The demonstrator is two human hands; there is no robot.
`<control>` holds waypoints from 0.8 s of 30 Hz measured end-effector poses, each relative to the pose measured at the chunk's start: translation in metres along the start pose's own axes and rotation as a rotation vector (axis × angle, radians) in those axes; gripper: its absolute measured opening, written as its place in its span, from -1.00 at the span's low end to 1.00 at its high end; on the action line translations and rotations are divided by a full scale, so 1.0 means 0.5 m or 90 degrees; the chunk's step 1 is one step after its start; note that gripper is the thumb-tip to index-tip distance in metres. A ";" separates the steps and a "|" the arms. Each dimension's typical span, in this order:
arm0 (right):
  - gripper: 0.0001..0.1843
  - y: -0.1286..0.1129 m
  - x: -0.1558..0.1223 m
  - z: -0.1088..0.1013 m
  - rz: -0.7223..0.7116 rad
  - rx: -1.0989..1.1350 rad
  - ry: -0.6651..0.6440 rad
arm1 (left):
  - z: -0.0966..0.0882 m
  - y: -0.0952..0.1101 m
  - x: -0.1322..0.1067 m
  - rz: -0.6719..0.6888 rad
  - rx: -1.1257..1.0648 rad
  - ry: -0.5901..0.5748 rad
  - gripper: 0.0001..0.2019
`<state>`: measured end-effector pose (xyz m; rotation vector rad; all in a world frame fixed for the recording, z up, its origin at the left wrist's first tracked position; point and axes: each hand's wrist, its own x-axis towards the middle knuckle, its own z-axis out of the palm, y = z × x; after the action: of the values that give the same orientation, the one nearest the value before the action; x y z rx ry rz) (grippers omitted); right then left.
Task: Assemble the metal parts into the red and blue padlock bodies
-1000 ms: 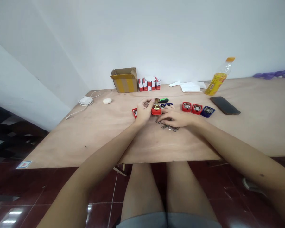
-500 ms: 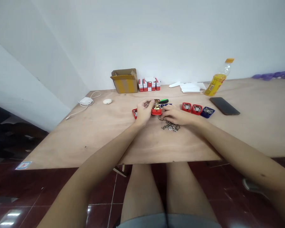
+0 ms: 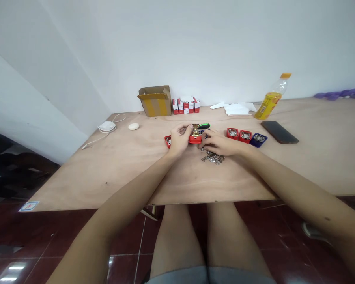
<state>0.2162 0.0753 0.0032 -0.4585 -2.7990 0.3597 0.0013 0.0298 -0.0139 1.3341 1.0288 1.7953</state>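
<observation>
My left hand [image 3: 179, 140] grips a red padlock with a brass body [image 3: 195, 135] in the middle of the wooden table [image 3: 121, 169]. My right hand [image 3: 219, 144] rests beside it, fingers curled at the padlock's right side over a pile of small metal keys [image 3: 213, 158]. What the right fingers pinch is hidden. A red padlock [image 3: 167, 140] peeks out left of my left hand. Two red padlocks [image 3: 238, 134] and a blue one [image 3: 258, 139] lie in a row to the right. A green-handled tool [image 3: 204, 126] lies just behind the hands.
At the back stand a cardboard box [image 3: 156, 100] and small red-white boxes [image 3: 185, 105]. White paper [image 3: 237, 107], a yellow drink bottle [image 3: 270, 98] and a black phone [image 3: 279, 131] are at the right. A white charger with cable [image 3: 107, 126] and a white puck [image 3: 133, 126] lie left.
My right hand has drawn a little up and left from the key pile toward the padlock, uncovering more keys. My left hand keeps hold of the padlock.
</observation>
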 end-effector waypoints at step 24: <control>-0.75 0.016 -0.009 0.002 0.014 -0.003 0.043 | -0.002 -0.002 -0.003 0.015 0.042 -0.034 -0.73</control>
<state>0.2219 0.0807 -0.0012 -0.4928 -2.7326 0.3351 0.0007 0.0287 -0.0160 1.4322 1.0565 1.7475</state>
